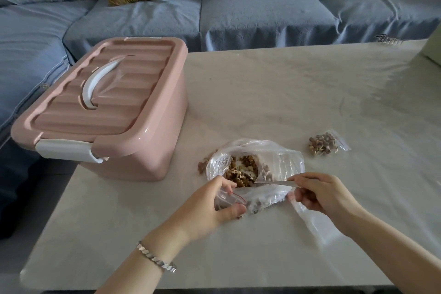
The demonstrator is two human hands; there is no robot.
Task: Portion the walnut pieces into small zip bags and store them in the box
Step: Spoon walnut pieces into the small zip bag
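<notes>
A large clear plastic bag (284, 160) lies open on the table with walnut pieces (243, 169) inside. My right hand (322, 193) grips a metal spoon (272, 183) whose tip reaches into the walnuts. My left hand (210, 205) holds a small zip bag (229, 198) with a red seal line, its mouth held open beside the big bag. One filled small zip bag (324, 143) lies flat to the right. The pink storage box (148, 150) with a white handle and clips stands at the left, lid shut.
Empty clear zip bags (315, 219) lie under my right wrist. A few loose walnut bits (202, 164) sit left of the big bag. The white table (286, 93) stretches back to a blue sofa (238, 14) with cushions. A pale green object (433, 48) sits at the far right.
</notes>
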